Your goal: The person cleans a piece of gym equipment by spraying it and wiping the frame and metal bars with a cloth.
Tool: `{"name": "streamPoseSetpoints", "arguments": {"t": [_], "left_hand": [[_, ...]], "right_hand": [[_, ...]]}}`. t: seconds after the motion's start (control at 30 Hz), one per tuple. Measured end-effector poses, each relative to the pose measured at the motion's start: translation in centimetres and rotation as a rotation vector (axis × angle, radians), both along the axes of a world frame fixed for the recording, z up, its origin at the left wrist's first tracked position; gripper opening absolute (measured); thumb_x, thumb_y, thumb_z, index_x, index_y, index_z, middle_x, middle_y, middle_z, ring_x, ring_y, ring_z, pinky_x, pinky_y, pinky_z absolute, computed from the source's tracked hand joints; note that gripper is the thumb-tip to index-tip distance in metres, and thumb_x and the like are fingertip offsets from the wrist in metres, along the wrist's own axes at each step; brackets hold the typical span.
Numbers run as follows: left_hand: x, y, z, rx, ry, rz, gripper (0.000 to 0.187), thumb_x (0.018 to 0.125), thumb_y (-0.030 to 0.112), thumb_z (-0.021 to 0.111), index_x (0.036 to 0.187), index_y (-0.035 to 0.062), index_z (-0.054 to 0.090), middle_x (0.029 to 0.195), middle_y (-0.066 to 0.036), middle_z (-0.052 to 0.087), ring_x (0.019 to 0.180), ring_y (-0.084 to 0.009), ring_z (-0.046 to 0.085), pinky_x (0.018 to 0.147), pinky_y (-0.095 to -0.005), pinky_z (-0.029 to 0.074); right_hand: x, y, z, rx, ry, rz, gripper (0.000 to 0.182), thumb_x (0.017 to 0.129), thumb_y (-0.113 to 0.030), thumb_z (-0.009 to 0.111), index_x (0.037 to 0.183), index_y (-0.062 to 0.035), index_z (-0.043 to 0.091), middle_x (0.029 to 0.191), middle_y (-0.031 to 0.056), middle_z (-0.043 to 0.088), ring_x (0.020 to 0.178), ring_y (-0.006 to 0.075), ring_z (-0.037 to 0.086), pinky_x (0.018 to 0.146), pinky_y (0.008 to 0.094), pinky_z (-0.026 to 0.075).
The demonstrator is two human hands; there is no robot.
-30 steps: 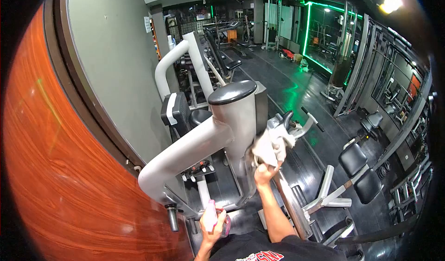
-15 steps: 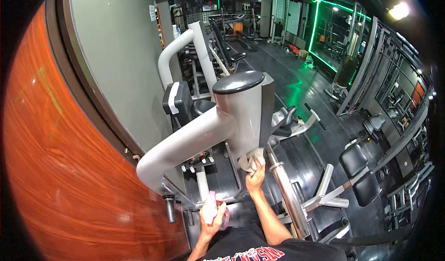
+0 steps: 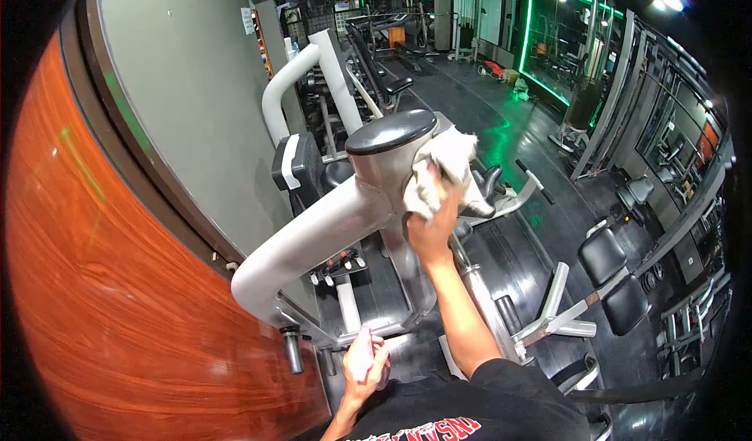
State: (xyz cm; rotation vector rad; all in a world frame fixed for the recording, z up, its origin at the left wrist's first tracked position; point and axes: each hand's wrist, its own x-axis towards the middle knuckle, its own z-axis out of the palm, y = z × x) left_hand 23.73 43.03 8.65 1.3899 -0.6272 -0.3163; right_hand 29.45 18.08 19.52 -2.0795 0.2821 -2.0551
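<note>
At the lower left, the left hand (image 3: 365, 369) has its fingers wrapped around a pink-and-white bottle (image 3: 362, 353), its long axis roughly upright and its top rising above those fingers. Above and to the right of them stands the thick grey post (image 3: 382, 165) of a gym machine, its long axis upright, with a shiny black cap (image 3: 392, 131) up and left of the right-hand fingers. The right hand (image 3: 433, 233) is much the nearer of the 2 to the upper post: its fingers are clamped on a pale cloth (image 3: 452, 155), the tips lost in folds and blur. The cloth is bunched around and just beyond them, with no clear long axis, and appears to touch the post's right side. As for surface and room, a glossy wooden panel (image 3: 133, 284) lies well left of both sets of fingers, then a grey wall (image 3: 192, 104), then the machine's smooth curved beam (image 3: 309, 241), running from the left-hand fingers' upper left towards the post. Dark floor (image 3: 442, 96) stretches beyond the right-hand fingers, and a seat with 2 black pads (image 3: 603, 257) stands well to their right.
</note>
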Motion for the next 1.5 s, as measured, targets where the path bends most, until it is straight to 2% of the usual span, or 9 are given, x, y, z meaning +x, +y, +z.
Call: {"name": "streamPoseSetpoints", "arguments": {"t": [0.27,0.43,0.6,0.83,0.93,1.1,1.27,1.37,1.5], "left_hand": [[0.0,1.2,-1.3,0.122,-0.033,-0.006,0.016,0.085,0.006,0.061,0.098,-0.0024,0.054,0.076,-0.007,0.059,0.061,-0.0123,0.06,0.057,-0.0257,0.049],[0.1,1.4,-0.4,0.133,0.018,0.007,0.012,0.085,0.003,0.06,0.094,-0.0018,0.055,0.075,-0.006,0.06,0.061,-0.0114,0.06,0.057,-0.0253,0.049],[0.3,1.7,-0.8,0.139,0.034,0.012,0.012,0.085,0.003,0.06,0.094,-0.0017,0.055,0.074,-0.006,0.06,0.059,-0.0114,0.06,0.057,-0.0251,0.048],[0.0,1.8,-0.2,0.128,0.011,-0.035,0.015,0.085,0.004,0.061,0.097,-0.0027,0.056,0.074,-0.006,0.06,0.06,-0.0115,0.06,0.058,-0.0249,0.049],[0.0,2.0,0.0,0.151,0.005,-0.052,0.017,0.084,0.006,0.062,0.098,-0.0026,0.056,0.077,-0.006,0.061,0.064,-0.0118,0.061,0.061,-0.0255,0.05],[0.4,2.4,-0.3,0.189,-0.079,-0.073,0.02,0.084,0.009,0.063,0.099,-0.0023,0.057,0.082,-0.007,0.063,0.071,-0.0121,0.061,0.064,-0.0265,0.051],[0.7,2.0,-1.1,0.152,-0.025,-0.149,0.02,0.083,0.006,0.063,0.1,-0.0032,0.056,0.083,-0.008,0.062,0.069,-0.0119,0.061,0.063,-0.0255,0.05],[0.7,1.8,-0.4,0.14,0.004,-0.181,0.019,0.084,0.003,0.062,0.1,-0.0039,0.056,0.082,-0.008,0.062,0.069,-0.0112,0.06,0.062,-0.0249,0.05],[0.9,1.5,0.5,0.16,-0.087,-0.203,0.018,0.084,0.002,0.061,0.099,-0.0047,0.055,0.08,-0.008,0.061,0.066,-0.0108,0.06,0.061,-0.0239,0.049]], "right_hand": [[-2.1,1.8,-22.4,0.499,0.077,0.108,0.062,0.065,0.004,0.048,0.127,-0.0006,0.047,0.124,0.0219,0.052,0.119,0.0422,0.045,0.104,0.0471,0.032],[-5.0,3.5,-29.9,1.161,0.087,0.116,0.043,0.085,0.004,0.044,0.128,0.0041,0.043,0.121,0.0231,0.055,0.116,0.036,0.052,0.099,0.0398,0.038],[-4.3,3.3,-28.3,0.786,-0.063,0.025,0.038,0.083,0.001,0.044,0.119,0.008,0.049,0.123,0.0226,0.053,0.118,0.0345,0.049,0.102,0.0393,0.035],[-2.2,1.3,-8.8,0.012,-0.119,0.037,0.037,0.084,-0.01,0.051,0.12,-0.0011,0.053,0.119,0.0226,0.052,0.116,0.0406,0.046,0.102,0.049,0.033],[-0.4,0.9,-1.6,0.101,0.006,0.205,0.043,0.079,-0.009,0.056,0.121,-0.0032,0.053,0.126,0.0197,0.05,0.118,0.0451,0.044,0.106,0.0539,0.028],[0.4,0.6,-10.7,0.023,0.122,-0.049,0.061,0.065,-0.003,0.045,0.126,0.0018,0.047,0.119,0.0221,0.054,0.108,0.0443,0.05,0.096,0.0498,0.038],[-4.6,3.6,-22.5,0.61,0.243,0.154,0.056,0.073,0.003,0.043,0.129,-0.0009,0.043,0.124,0.0229,0.052,0.121,0.0418,0.044,0.104,0.046,0.033],[-5.8,3.2,-23.4,0.874,0.079,0.269,0.053,0.075,0.006,0.038,0.128,0.004,0.044,0.123,0.0229,0.054,0.119,0.0355,0.049,0.101,0.0395,0.037],[-5.1,2.0,-17.0,0.511,-0.096,0.227,0.039,0.082,-0.005,0.043,0.118,0.0058,0.051,0.117,0.0193,0.055,0.11,0.0342,0.053,0.099,0.0409,0.038]]}}
